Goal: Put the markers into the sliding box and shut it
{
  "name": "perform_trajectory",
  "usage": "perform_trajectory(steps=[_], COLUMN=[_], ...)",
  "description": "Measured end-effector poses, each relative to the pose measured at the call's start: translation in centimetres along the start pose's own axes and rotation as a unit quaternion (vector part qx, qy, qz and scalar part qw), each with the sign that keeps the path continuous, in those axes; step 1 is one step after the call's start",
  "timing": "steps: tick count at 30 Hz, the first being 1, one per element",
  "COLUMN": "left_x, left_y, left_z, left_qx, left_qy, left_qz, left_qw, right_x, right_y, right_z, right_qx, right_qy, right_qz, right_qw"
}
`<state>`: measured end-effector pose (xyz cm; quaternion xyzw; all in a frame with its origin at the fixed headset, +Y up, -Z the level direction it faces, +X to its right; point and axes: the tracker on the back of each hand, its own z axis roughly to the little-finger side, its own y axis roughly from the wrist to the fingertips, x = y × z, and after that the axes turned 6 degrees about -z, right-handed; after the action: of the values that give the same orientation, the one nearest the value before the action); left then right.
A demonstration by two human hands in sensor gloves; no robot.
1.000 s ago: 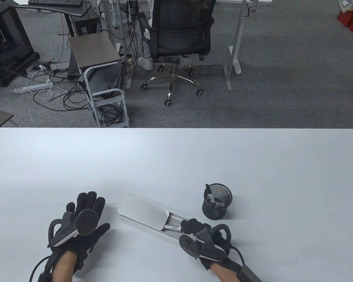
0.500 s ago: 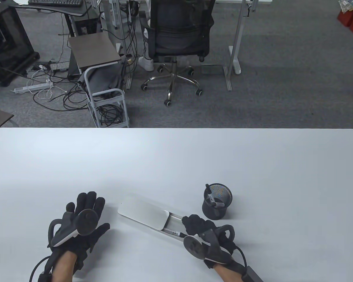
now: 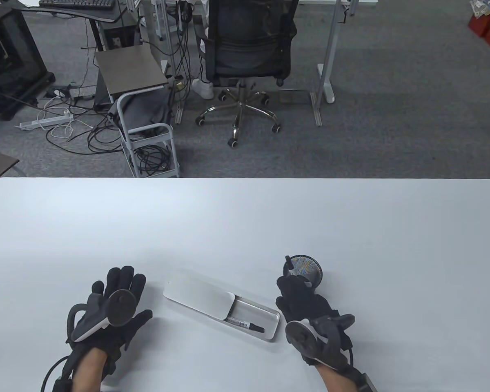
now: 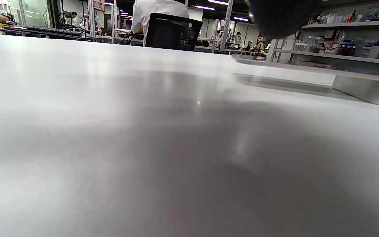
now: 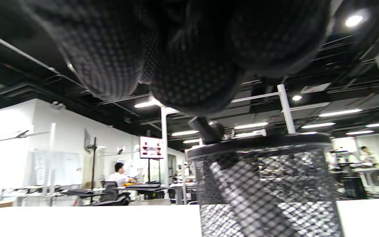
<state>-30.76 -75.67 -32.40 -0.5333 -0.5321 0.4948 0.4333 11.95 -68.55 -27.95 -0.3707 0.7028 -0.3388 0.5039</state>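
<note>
While table view shows boxed marker (image 3: 245, 324), right wrist view doesn't.

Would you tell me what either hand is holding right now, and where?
Nothing: the left hand rests flat on the table; the right hand reaches toward the cup.

Black gloves (image 3: 114, 322), grey-white trackers (image 3: 106, 312)

White table (image 3: 245, 220) | black mesh pen cup (image 3: 310, 272) at right | black office chair (image 3: 249, 53) beyond | wire cart (image 3: 149, 134) with cables on grey carpet
</note>
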Motion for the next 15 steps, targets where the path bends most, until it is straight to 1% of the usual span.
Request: perform_trajectory(steps=[5, 15], left_x=[0.0, 0.1], left_y=[0.1, 0.2], left_z=[-0.1, -0.2], left_qx=[0.0, -0.002], left_qy=[0.002, 0.003], left_qz=[0.003, 0.005], left_qw=[1.0, 1.0], right_x=[0.6, 2.5], right_y=[0.3, 0.9], right_z=[1.0, 1.0], right_qx=[0.029, 0.03], right_qy=[-0.004, -0.04], right_qz=[-0.014, -0.055], right_qw=[0.999, 0.997])
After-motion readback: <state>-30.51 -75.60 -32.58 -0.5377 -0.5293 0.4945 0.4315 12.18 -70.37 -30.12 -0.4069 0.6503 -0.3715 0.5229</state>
